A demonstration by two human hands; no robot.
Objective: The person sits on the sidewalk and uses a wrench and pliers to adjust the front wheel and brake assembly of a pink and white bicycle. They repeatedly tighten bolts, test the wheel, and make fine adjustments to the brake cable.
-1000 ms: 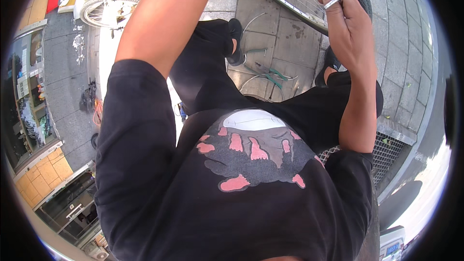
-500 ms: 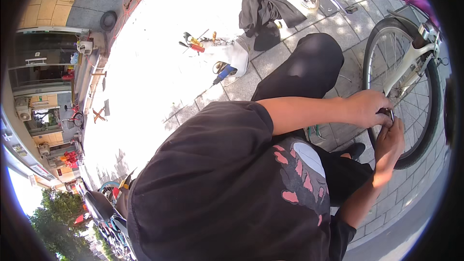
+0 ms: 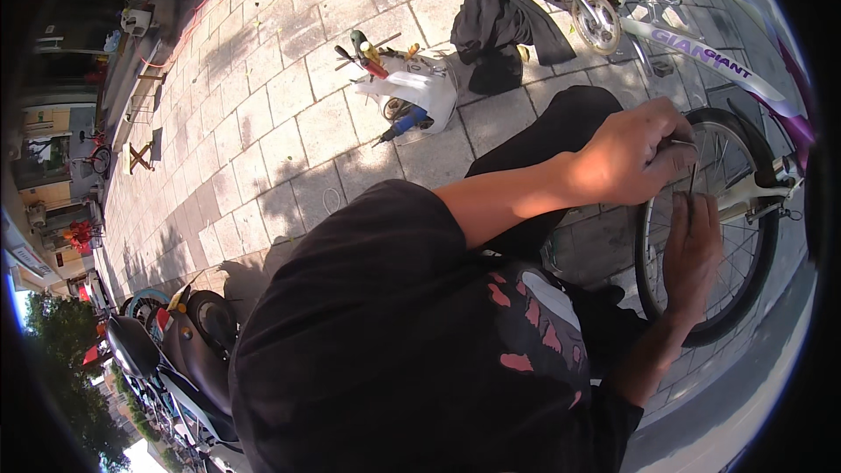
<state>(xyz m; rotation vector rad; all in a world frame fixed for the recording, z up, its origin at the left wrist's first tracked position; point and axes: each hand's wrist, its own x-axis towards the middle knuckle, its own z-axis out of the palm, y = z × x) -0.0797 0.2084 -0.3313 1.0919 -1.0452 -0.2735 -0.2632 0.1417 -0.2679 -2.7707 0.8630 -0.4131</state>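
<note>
My left hand is closed in a pinch on a thin, dark rod-like piece whose exact kind I cannot make out. Just below it, the fingertips of my right hand are pressed together at the lower end of the same piece. Both hands are in front of a bicycle wheel with a black tyre and thin spokes. A white fork runs to the wheel from a white and purple bicycle frame. Part of the wheel is hidden behind my hands.
A white container on the paving holds several tools, among them a red-handled one and a blue one. Black cloth lies beyond it, near the bicycle's chainring. Parked motorbikes stand at the lower left.
My hands have come apart a little, and the thin piece now shows between them. The view has shifted, with the bicycle sitting lower, and the paving appears darker.
</note>
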